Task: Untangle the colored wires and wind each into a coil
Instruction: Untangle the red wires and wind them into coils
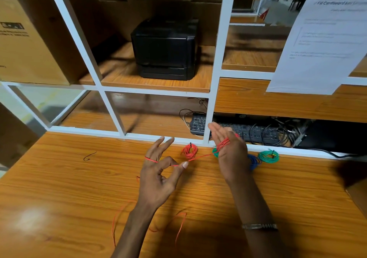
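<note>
Left hand [158,178] pinching thin red plastic wire [200,156]; right hand [228,148], fingers straight, wound with turns. Slack tail on wooden table [59,178] likely to snag, loosening turns.

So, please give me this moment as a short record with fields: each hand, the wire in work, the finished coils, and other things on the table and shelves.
left hand: thumb and forefinger pinch the red wire
right hand: fingers straight, red wire wound round them
loose red wire: trails over the table under the left forearm
finished coils: red coil, green coil, blue coil partly hidden by the right hand
another green coil: mostly hidden behind the right hand
shelves: black printer, keyboard, cardboard box
</note>
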`<state>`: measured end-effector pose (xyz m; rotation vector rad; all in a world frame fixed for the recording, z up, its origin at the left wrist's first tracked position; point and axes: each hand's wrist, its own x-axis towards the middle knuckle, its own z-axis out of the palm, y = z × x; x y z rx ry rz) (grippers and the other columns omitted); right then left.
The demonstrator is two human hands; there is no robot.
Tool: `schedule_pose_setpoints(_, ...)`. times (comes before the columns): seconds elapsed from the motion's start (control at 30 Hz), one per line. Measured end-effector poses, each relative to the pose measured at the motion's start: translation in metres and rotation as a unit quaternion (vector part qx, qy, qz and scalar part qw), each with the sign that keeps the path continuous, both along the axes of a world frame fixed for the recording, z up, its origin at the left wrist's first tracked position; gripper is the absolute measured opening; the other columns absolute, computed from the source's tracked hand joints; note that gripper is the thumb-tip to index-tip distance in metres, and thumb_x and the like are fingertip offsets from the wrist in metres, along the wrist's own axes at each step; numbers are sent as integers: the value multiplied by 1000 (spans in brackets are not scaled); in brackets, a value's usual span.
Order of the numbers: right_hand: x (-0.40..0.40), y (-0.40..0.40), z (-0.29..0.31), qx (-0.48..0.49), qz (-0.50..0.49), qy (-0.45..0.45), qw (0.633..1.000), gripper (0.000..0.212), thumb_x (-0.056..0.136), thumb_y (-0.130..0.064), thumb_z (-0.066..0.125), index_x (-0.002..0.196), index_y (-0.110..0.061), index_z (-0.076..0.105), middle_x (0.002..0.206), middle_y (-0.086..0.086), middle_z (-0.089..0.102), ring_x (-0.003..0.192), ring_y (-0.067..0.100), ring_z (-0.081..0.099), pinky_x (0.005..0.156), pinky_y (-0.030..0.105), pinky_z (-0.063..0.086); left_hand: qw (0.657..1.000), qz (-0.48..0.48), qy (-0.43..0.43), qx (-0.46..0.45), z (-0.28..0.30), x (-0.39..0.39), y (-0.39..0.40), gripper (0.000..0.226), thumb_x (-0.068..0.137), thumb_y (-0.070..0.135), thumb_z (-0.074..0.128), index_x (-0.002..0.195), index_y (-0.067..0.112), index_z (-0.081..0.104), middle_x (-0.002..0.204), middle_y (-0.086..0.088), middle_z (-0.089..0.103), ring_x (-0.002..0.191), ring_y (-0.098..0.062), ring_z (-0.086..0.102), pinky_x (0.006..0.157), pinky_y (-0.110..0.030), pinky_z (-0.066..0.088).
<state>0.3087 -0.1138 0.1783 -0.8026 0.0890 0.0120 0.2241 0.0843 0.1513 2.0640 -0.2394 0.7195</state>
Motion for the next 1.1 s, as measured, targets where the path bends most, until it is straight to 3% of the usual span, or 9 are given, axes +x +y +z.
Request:
schedule_pose_setpoints(0.07, 0, 5, -17, -227, -34, 11, 973, 36, 112, -20, 33, 140, 2, 38, 133, 20, 66, 121, 22, 68, 105, 32, 53, 1000, -4, -15, 25, 6, 2, -2, 29, 88, 43, 81, 71, 19, 74, 152, 4, 59, 155, -19, 38, 121, -29, 33)
schedule_pose_setpoints(0.13, -4, 7, -27, -444, -5, 27, 896, 39, 110, -36, 34, 141, -12, 33, 134, 16, 65, 117, 22, 67, 103, 42, 54, 999, -1, -19, 30, 10, 5, -5, 29, 86, 46, 81, 74, 21, 75, 153, 5, 58, 155, -18, 38, 121, -31, 33)
schedule_pose_setpoints(0.23, -21, 11, -9, -552, 208, 65, 805, 30, 110, -41, 34, 122, -16, 43, 105, 12, 72, 93, 19, 70, 84, 34, 56, 999, 21, -14, -21, 13, 12, -2, 27, 82, 45, 86, 77, 21, 77, 149, 4, 62, 152, -17, 42, 120, -38, 38)
schedule_pose_setpoints(0.33, -42, 20, 11, -464, 383, 46, 797, 65, 110, -55, 28, 120, -4, 66, 67, 13, 68, 47, 21, 55, 48, 24, 41, 996, 41, 12, -76, 14, 16, 3, 23, 74, 37, 93, 75, 20, 78, 144, 6, 65, 149, -14, 44, 118, -38, 40)
schedule_pose_setpoints(0.43, -46, 28, 18, -408, 442, 23, 798, 94, 101, -74, 18, 103, -2, 79, 50, 6, 48, 37, 12, 24, 39, 21, 19, 991, 40, 34, -120, 12, 16, 8, 21, 71, 32, 93, 74, 20, 76, 139, 7, 69, 148, -11, 46, 118, -34, 37)
schedule_pose_setpoints(0.63, -36, 25, 13, -61, 549, -62, 831, 81, 109, -56, 31, 100, 14, 72, 34, 1, 30, 27, 12, 13, 34, 26, 9, 976, 29, 96, -195, 11, 12, 5, 34, 84, 54, 77, 73, 23, 73, 130, 14, 74, 142, -8, 51, 115, -33, 35)
schedule_pose_setpoints(0.83, -20, 8, 15, 319, 422, -89, 844, 66, 111, -42, 34, 89, 6, 74, 33, -1, 26, 27, 11, 22, 34, 23, 17, 968, 53, 116, -216, 2, 11, 8, 46, 98, 30, 75, 55, 16, 66, 112, 12, 79, 124, -11, 64, 111, -57, 42)
schedule_pose_setpoints(1.0, -1, -34, 24, 316, 191, -37, 929, 52, 114, -31, 31, 129, 4, 66, 49, -8, 48, 35, 5, 31, 40, 17, 31, 977, -17, 109, -184, 5, -4, 10, 53, 100, 12, 72, 49, 19, 56, 98, 3, 81, 111, -15, 71, 103, -60, 46)
schedule_pose_setpoints(1.1, 3, -37, 18, 286, 105, 12, 952, 50, 112, -25, 38, 150, 7, 40, 92, 5, 75, 69, 8, 71, 64, 14, 58, 977, -75, 111, -169, 17, -10, -1, 44, 95, 27, 74, 55, 16, 61, 117, 5, 79, 124, -16, 66, 109, -55, 43)
